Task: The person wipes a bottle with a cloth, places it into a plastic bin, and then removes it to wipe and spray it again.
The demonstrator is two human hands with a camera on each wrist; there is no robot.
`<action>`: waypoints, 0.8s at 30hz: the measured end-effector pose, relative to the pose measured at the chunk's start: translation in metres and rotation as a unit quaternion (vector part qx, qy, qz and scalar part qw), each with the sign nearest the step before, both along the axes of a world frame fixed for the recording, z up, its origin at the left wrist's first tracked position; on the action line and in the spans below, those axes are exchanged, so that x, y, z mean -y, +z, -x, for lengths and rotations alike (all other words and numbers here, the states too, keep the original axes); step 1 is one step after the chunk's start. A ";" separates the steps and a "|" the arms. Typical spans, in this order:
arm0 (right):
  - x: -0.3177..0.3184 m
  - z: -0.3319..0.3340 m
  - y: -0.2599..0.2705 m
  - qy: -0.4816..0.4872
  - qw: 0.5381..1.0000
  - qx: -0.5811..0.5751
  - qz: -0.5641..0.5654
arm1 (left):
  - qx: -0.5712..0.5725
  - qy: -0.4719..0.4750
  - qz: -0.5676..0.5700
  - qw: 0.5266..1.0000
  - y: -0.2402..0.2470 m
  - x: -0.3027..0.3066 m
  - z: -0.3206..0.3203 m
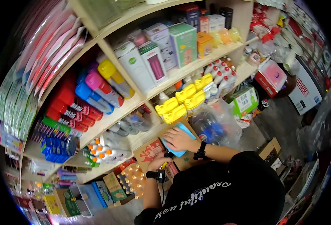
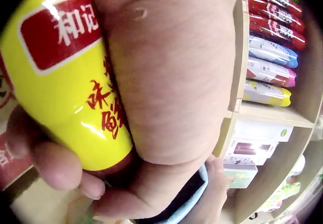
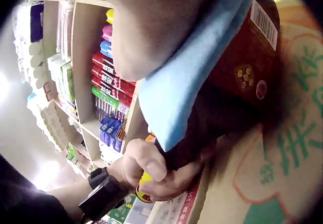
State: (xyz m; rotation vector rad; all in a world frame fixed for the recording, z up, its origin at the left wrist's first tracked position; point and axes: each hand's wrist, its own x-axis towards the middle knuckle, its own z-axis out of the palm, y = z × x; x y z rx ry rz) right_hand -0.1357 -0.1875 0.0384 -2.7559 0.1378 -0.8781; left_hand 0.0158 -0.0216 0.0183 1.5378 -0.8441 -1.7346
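In the left wrist view, my left hand grips a soy sauce bottle by its tapering end, where a yellow label with red characters shows. The bottle's dark brown body with a barcode lies on its side in the right wrist view, low over a printed carton. My right hand lies over a light blue cloth and holds it against the bottle. The cloth drapes between palm and bottle. Its fingers are hidden in the right wrist view; in the head view they spread across the cloth.
Wooden shelves rise in front, stocked with boxes and spray cans. Yellow jugs stand just beyond the hands. A clear bag of bottles lies to the right, and a pack of bottles stands left of the carton.
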 end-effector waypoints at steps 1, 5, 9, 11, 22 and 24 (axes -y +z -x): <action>-0.002 0.002 0.001 -0.002 1.000 -0.009 -0.003 | -0.002 -0.002 -0.007 1.000 0.001 -0.001 0.000; -0.001 0.004 0.006 -0.001 1.000 0.011 -0.018 | -0.011 0.006 -0.040 0.999 0.006 0.003 -0.001; -0.001 0.002 0.006 -0.003 0.999 0.030 -0.029 | -0.036 0.020 -0.042 0.998 0.000 0.002 -0.003; 0.000 0.002 0.004 -0.001 0.999 0.044 -0.032 | -0.039 0.024 -0.068 0.997 0.005 0.003 -0.003; 0.001 0.006 -0.003 -0.011 0.999 0.026 -0.034 | -0.050 0.002 -0.074 0.996 -0.009 0.005 -0.011; 0.001 0.006 -0.003 -0.007 0.999 0.034 -0.036 | -0.051 0.020 -0.089 0.995 -0.005 0.004 -0.009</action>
